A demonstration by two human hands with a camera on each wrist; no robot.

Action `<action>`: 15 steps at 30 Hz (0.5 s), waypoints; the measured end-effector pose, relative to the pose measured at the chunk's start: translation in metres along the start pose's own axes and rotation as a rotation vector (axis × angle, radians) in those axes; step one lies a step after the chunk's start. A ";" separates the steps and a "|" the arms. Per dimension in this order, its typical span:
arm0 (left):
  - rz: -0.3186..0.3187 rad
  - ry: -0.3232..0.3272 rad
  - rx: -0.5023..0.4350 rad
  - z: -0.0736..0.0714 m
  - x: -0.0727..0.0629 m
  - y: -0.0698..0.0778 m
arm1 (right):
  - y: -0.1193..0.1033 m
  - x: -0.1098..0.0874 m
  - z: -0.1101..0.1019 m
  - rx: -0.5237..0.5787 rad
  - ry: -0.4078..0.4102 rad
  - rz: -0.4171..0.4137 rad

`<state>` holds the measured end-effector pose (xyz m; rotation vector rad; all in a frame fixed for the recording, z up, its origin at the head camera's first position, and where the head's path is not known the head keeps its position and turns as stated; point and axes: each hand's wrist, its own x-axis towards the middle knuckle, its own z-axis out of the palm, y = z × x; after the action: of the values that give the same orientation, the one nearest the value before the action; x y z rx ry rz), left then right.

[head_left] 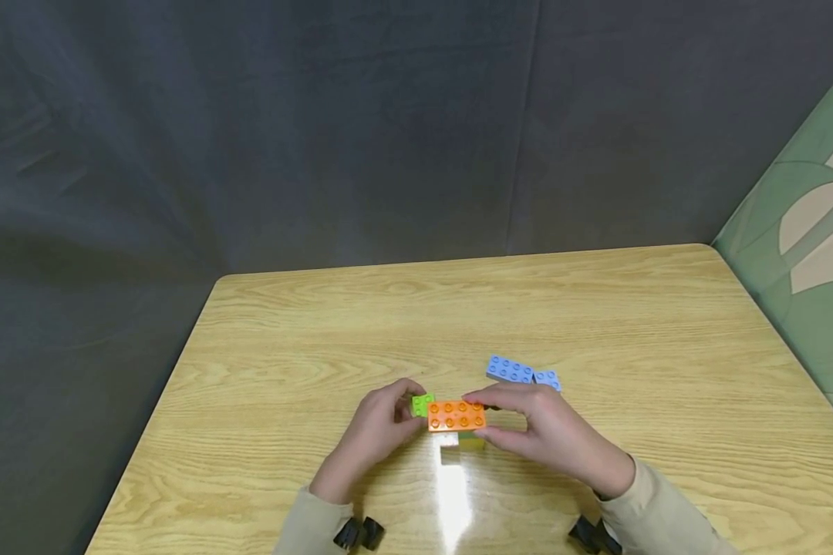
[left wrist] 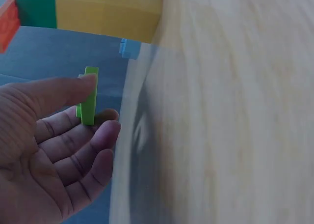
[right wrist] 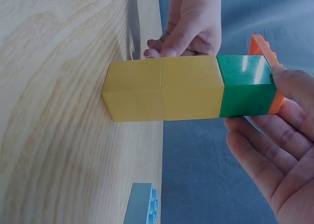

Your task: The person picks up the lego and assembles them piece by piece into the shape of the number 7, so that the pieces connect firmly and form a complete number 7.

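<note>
My left hand [head_left: 378, 424] pinches a thin lime-green brick [left wrist: 89, 97] between thumb and fingers; its small studded top shows in the head view. At the right end of a flat orange brick [head_left: 456, 416], the thumb and fingers of my right hand [head_left: 551, 428] grip its edges. That orange brick tops an upright stack and juts out past it to the left. Below it come a dark green block [right wrist: 245, 86] and two yellow blocks [right wrist: 191, 89], the lowest standing on the table. The lime-green brick is beside the orange brick's left end, lower than it in the left wrist view.
A long blue brick [head_left: 510, 370] and a smaller blue brick [head_left: 548, 378] lie on the wooden table [head_left: 284, 347] just beyond my right hand. A dark cloth [head_left: 389, 154] hangs behind the table, and a green patterned cloth [head_left: 805, 231] is at the right.
</note>
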<state>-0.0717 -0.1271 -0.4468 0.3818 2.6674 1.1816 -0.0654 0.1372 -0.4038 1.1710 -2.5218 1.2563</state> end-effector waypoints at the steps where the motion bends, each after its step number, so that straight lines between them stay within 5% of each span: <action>1: 0.008 0.000 -0.007 -0.002 -0.002 0.001 | 0.000 0.000 0.000 0.003 0.001 -0.004; 15: 0.144 0.021 -0.086 -0.016 -0.017 0.005 | 0.000 -0.001 -0.001 0.001 -0.014 0.021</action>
<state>-0.0592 -0.1397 -0.4312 0.5575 2.6336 1.3424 -0.0647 0.1385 -0.4031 1.1601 -2.5502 1.2584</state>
